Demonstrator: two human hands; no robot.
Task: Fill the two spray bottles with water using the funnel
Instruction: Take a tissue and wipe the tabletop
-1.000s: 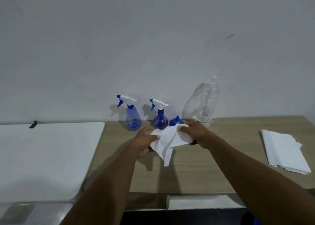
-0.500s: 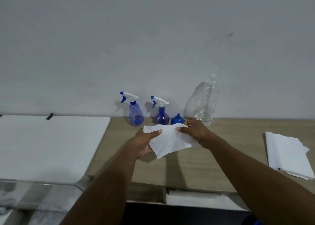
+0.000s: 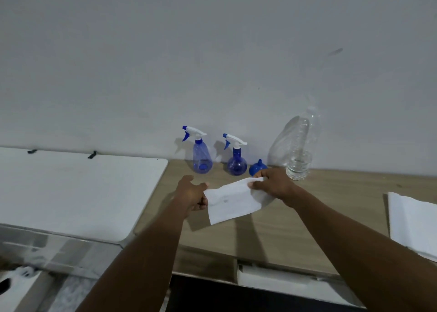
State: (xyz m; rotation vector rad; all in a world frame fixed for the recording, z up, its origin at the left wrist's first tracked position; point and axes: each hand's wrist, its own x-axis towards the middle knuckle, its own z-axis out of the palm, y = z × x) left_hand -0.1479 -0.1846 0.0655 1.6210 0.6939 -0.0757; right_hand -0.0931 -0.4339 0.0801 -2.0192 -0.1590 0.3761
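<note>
Abutting wooden table point(image 3: 354, 193), white table point(image 3: 71, 193), wall point(image 3: 212, 51)

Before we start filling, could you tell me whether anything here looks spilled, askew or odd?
No spill shows. The blue funnel sits upside down, spout up, beside the round spray bottle. The paper towel held between the left hand and right hand bears a faint grey smudge.

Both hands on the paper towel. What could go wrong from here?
The right hand is close to the funnel and tall water bottle; a forward sweep might topple either. The cone spray bottle and round spray bottle have trigger heads on, and left hand also pinches the paper towel: filling can't start yet.
</note>
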